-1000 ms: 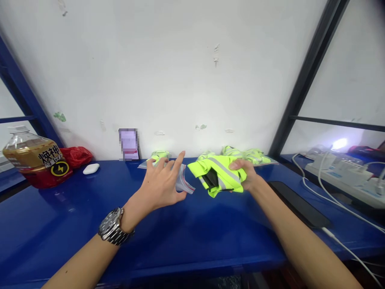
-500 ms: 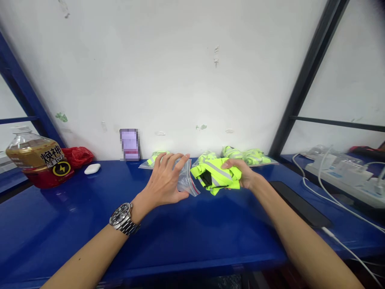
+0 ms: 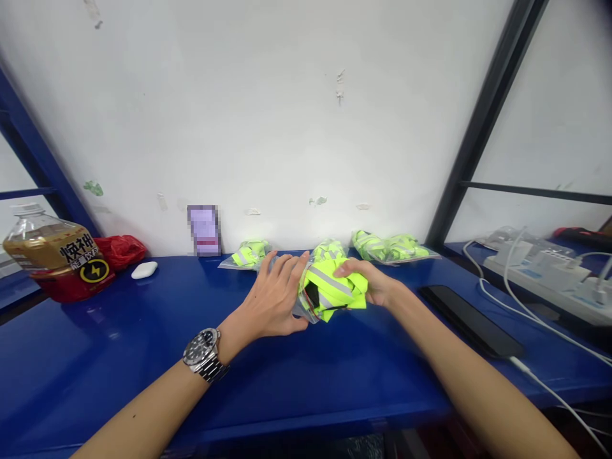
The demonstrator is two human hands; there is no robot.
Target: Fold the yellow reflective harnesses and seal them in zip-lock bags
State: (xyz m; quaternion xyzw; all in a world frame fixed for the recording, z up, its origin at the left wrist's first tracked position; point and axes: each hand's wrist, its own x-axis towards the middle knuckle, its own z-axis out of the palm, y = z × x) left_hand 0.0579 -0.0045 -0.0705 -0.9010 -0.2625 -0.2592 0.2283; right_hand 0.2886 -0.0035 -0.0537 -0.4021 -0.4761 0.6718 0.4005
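My right hand [image 3: 370, 280] grips a bundled neon-yellow reflective strap vest [image 3: 337, 287] with grey stripes and a black patch. The left end of the bundle sits in the mouth of a clear zip bag [image 3: 302, 308]. Curved around that bag is my left hand [image 3: 276, 296], thumb below and fingers above, holding the mouth apart. Most of the bag is hidden behind the left hand. Behind my hands, along the wall, lie bagged yellow bundles: one on the left [image 3: 251, 254], one in the middle [image 3: 329, 248] and others on the right [image 3: 389, 247].
On the blue table [image 3: 287, 389], a large drink bottle [image 3: 57, 255], a red plastic bag [image 3: 119, 252] and a white earbud case [image 3: 144, 270] stand left. A phone [image 3: 205, 231] leans on the wall. Right are a black phone [image 3: 471, 322] on a cable and a power strip [image 3: 549, 274].
My right hand has moved left with the yellow bundle, whose end has gone into the bag's mouth. The left hand has come slightly closer and lower around the bag.
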